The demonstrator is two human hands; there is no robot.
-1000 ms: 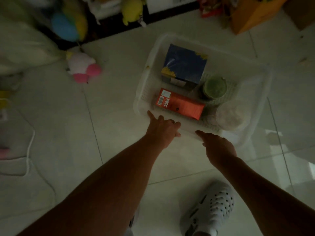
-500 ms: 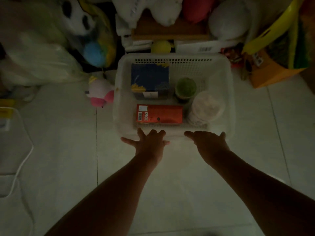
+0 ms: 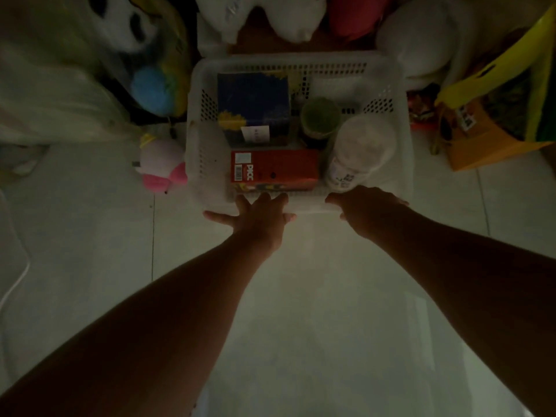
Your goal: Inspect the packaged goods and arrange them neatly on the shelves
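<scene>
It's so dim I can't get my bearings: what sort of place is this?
Probably a cluttered corner of a home: a panda plush and a pink plush lie about, a white basket of packaged goods sits on the tiled floor, and an orange bag stands beside it.

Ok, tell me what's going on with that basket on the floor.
A person's left hand and right hand rest against the near rim of a white basket on the tiled floor. Inside sit a blue box, a red carton lying flat, a green-lidded jar and a white-lidded tub. Neither hand holds any of them.
</scene>
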